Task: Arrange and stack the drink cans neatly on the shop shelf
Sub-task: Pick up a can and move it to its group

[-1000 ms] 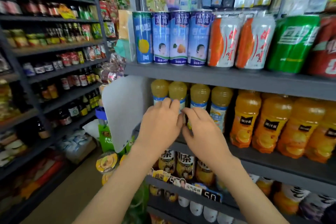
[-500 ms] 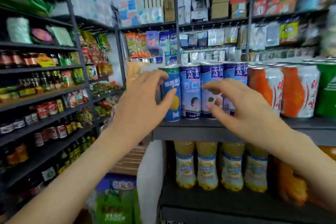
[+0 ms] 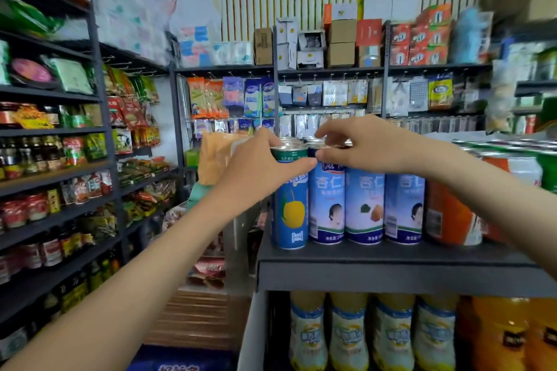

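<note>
A second ago your hands were down at the yellow bottles on the level below. Now they have come up to the can row, so the job has moved on to straightening the cans on the top shelf. Your left hand wraps the upper part of the blue can, thumb across its front. That can stands upright at the shelf's front left corner. Your right hand pinches the rim of the pale-blue can, which touches it on the right along the front edge. Both look ready to be nudged into line. The cans seem sealed, so what is inside cannot be seen. The bottles below show yellowish drink. The cardboard boxes on the high back shelf hide whatever they hold.
</note>
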